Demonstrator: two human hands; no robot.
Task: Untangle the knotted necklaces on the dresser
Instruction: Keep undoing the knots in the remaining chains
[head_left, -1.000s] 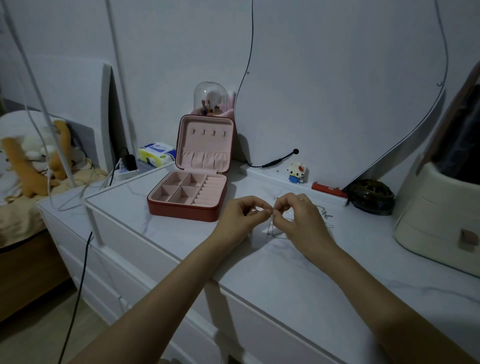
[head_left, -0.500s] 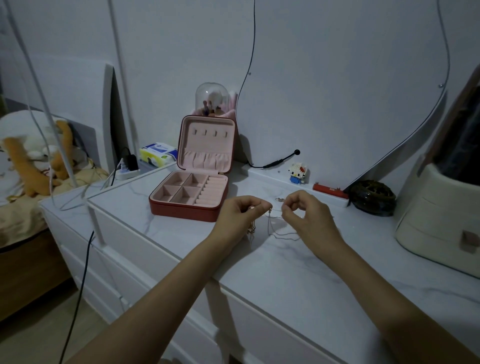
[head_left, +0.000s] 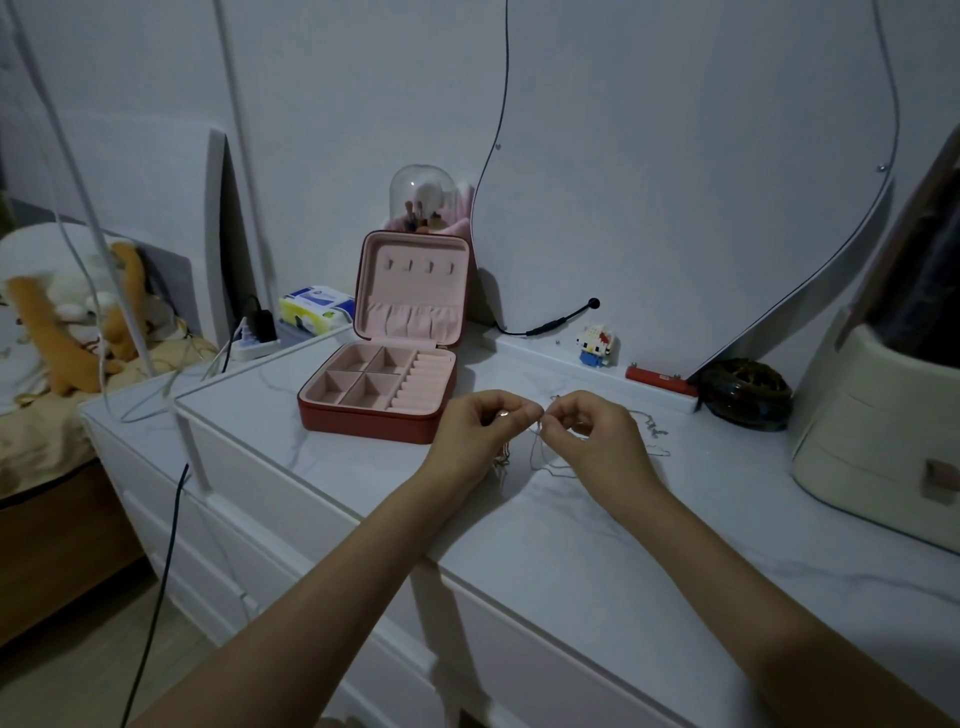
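Worktop (head_left: 597, 561): white marbled dresser top, drawers below its front edge; it carries everything listed here except the bed.
Bed (head_left: 36, 431): at far left, lower than the worktop, with an orange and white plush toy (head_left: 67, 312) lying on it.
Organiser (head_left: 883, 426): cream box with a drawer front, at the right edge of the worktop, well apart from the hands.
Jewellery box (head_left: 387, 374): red shell, pink lining, lid upright and open; 4 square compartments and a row of ring rolls show, all bare; it stands just left of the hands.
Left hand (head_left: 480, 436): fingers curled, thumb and forefinger pinched together on a fine chain, with a loop hanging under the palm.
Right hand (head_left: 597, 441): fingers curled, fingertips pinching the same tangle, almost touching the left hand's fingertips.
Dark bowl (head_left: 745, 392): round, patterned, against the back wall to the right of the hands.
Glass dome (head_left: 422, 200): behind the jewellery box lid, small items inside, too dim to name.
Tissue pack (head_left: 317, 306): yellow and blue, left of the box lid.
Necklaces (head_left: 545, 452): thin silver chains, held just above the worktop between both hands, loose ends trailing on the surface to the right; the knot itself is too fine to make out.
Block figure (head_left: 595, 345): small white and blue toy on the back ledge.
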